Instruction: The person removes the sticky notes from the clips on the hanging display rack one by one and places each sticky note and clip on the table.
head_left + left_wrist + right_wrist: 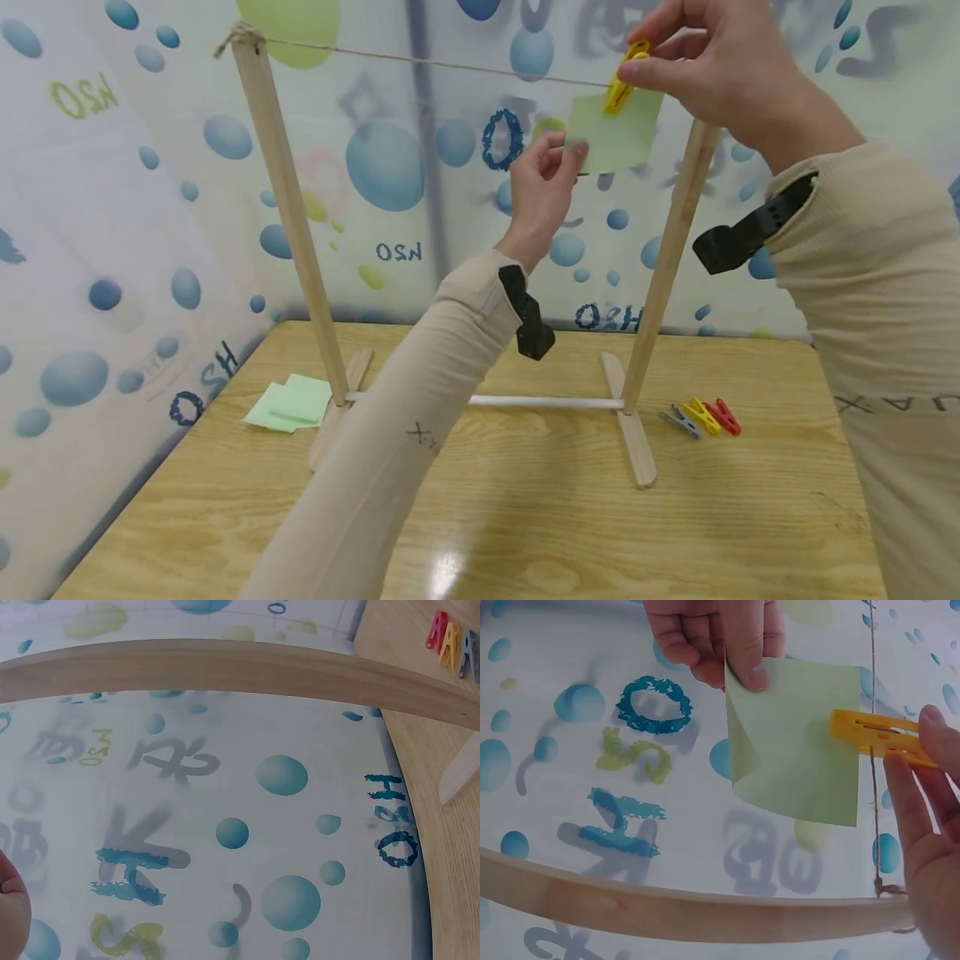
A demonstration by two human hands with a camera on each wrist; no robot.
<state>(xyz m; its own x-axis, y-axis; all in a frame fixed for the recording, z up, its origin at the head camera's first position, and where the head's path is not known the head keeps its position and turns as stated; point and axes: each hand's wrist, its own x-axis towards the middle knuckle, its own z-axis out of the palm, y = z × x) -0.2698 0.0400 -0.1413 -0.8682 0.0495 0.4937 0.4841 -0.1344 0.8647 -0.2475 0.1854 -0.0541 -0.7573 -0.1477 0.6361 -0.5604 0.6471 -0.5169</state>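
Note:
A light green square of paper hangs at the string near the right post. My left hand pinches its left edge between thumb and fingers. Higher up, my right hand pinches a yellow clothespin, whose jaws lie over the paper's top edge and the string. The right wrist view has the clothespin crossing the string, its tip over the paper, with one side of the sheet curling. Only a sliver of the left hand enters the left wrist view.
Two wooden posts on flat feet hold the string, joined low by a white rod. Green paper sheets lie left on the wooden table. Grey, yellow and red clothespins lie right. A patterned curtain stands behind.

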